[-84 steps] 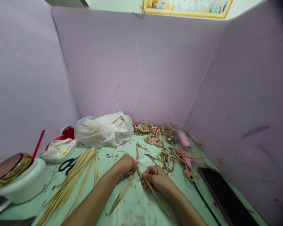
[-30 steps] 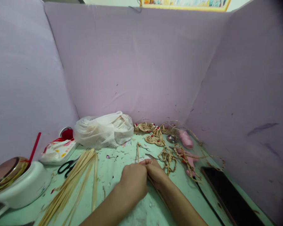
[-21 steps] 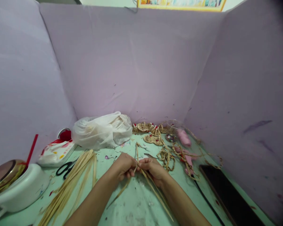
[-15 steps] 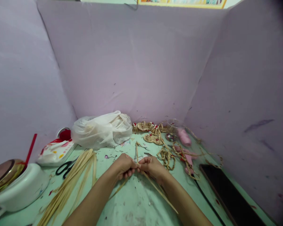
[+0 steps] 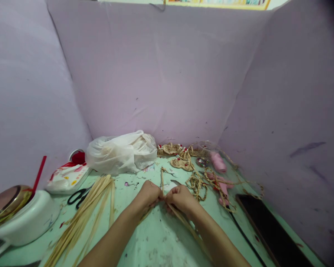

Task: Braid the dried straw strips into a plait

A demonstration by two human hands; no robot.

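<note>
My left hand (image 5: 149, 195) and my right hand (image 5: 180, 198) meet knuckle to knuckle over the green table (image 5: 158, 244), both closed on thin straw strips (image 5: 183, 222). A short braided end (image 5: 162, 177) of the straw sticks up between the two hands. Loose strip tails run back under my right forearm toward me. A bundle of long straw strips (image 5: 86, 211) lies on the table to the left of my left forearm.
Black scissors (image 5: 77, 195), a white and red packet (image 5: 66, 178) and a white pot with a gold lid (image 5: 19, 218) sit at the left. A white plastic bag (image 5: 122, 152), woven straw pieces (image 5: 180, 157), pink thread spool (image 5: 218, 162), straw cords (image 5: 196, 184) and a black slab (image 5: 269, 233) lie behind and right. Purple panels enclose the table.
Over the last seconds my hands came together from slightly apart, and the strip tails swung in closer under my right forearm. Both hands kept hold of the straw.
</note>
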